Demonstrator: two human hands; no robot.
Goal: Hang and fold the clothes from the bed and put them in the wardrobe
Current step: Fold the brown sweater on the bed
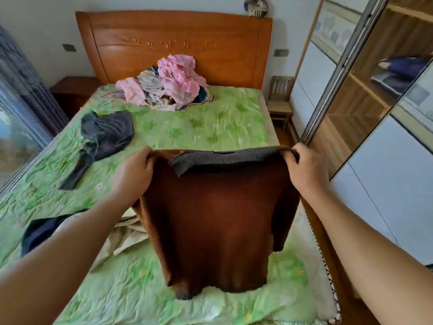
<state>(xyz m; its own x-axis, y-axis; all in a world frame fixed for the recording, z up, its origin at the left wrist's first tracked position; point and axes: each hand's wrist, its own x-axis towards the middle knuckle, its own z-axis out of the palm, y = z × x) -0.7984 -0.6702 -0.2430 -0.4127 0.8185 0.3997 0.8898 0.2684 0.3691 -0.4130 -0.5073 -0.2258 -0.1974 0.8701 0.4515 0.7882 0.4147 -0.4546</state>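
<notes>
Step in hand, as a judgement: brown sweater (210,219) spread out for folding, not yet laid down. It hangs upright over the near end of the bed (187,127), with the hem about level with the green cover; contact cannot be told. Ribbed collar flops forward at the top edge.

Left hand (133,174) grips the left shoulder of the sweater, fingers curled over the top edge and hidden behind the cloth. Right hand (307,170) grips the right shoulder the same way, thumb and fingers pinching the knit.

Next move likely calls for lowering it flat on the cover, sleeves tucked in, then folding. The free patch near the hem looks enough.

Just left of the sweater lies a beige garment (124,238), partly under it, with a navy garment (39,233) beside that. Further up the bed is a dark grey garment (105,137), well apart. A pink and patterned pile (173,83) lies against the headboard (173,45).

Wardrobe (375,90) stands to the right, door slid open, folded dark items on a shelf.

Writing: none readable. Small dark neck tag (223,152), text too small to tell.
</notes>
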